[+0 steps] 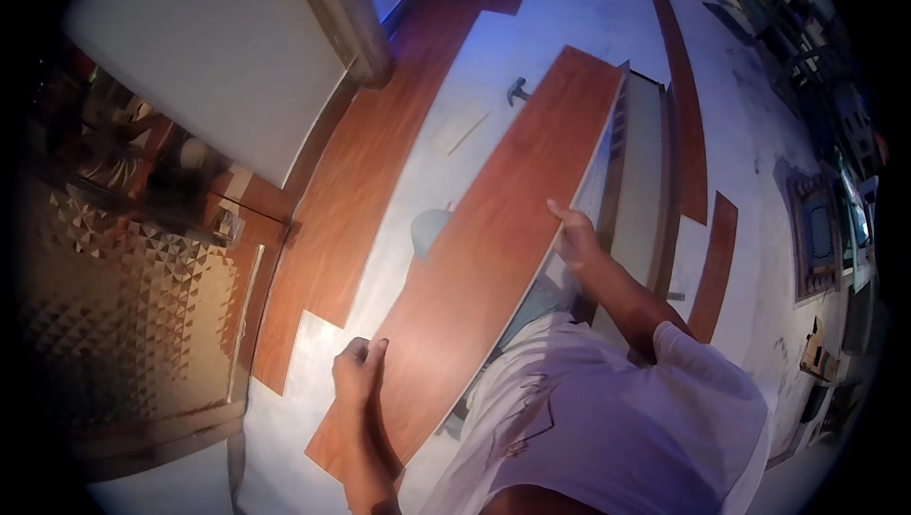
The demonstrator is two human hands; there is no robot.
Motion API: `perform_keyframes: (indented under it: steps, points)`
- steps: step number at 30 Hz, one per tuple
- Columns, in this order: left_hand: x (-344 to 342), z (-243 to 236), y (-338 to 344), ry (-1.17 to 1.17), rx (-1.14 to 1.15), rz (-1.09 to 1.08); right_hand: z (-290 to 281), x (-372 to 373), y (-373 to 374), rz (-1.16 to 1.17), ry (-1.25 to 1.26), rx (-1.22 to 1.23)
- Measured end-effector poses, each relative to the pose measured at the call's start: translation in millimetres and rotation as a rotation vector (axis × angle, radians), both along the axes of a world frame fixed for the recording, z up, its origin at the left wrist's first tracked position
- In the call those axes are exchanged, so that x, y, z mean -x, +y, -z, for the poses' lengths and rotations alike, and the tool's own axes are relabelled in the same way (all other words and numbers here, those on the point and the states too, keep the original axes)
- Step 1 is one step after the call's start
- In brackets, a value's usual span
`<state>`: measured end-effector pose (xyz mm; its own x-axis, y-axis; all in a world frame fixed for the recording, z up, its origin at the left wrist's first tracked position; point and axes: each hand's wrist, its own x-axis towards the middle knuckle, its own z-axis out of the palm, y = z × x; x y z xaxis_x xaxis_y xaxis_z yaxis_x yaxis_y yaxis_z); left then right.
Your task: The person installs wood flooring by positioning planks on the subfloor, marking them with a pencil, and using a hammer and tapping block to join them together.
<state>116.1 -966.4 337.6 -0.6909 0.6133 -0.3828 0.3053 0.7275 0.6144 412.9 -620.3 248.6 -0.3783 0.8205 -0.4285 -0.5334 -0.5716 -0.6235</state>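
Observation:
A long reddish-brown laminate floor plank (491, 221) slants across the middle in front of me, its far end raised toward the upper right. My left hand (359, 370) is closed on its left edge near the lower end, thumb on the face. Farther up, my right hand (575, 238) grips the opposite edge with the thumb on top; its other fingers are mostly hidden. To the left, laid floor planks (365, 164) run along the wall with a stepped end. A hammer (517, 91) rests on the pale floor sheet beyond the held plank.
Beside my right arm stands a long open carton (636, 173). Loose planks (679, 107) (714, 263) lie farther right. A door frame post (356, 21) and a patterned panel (142, 297) border the left. Assorted items (807, 59) pile up at the far right.

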Motion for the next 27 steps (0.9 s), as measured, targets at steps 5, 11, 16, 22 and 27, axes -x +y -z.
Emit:
perform_keyframes:
  steps: [5,11,16,22,27]
  points:
    - [23,0,-30,-0.387,0.060,-0.087,-18,29,67,0.062,0.076,0.034]
    - [-19,50,-22,-0.130,-0.175,-0.165,5,55,98,0.020,0.192,-0.086]
    - [0,47,57,-0.073,-0.162,-0.361,39,98,145,-0.055,0.100,0.118]
    - [48,82,174,0.110,-0.120,-0.271,65,166,178,-0.110,0.021,0.222]
    - [93,132,277,-0.006,-0.159,-0.274,133,191,270,-0.136,0.285,0.091]
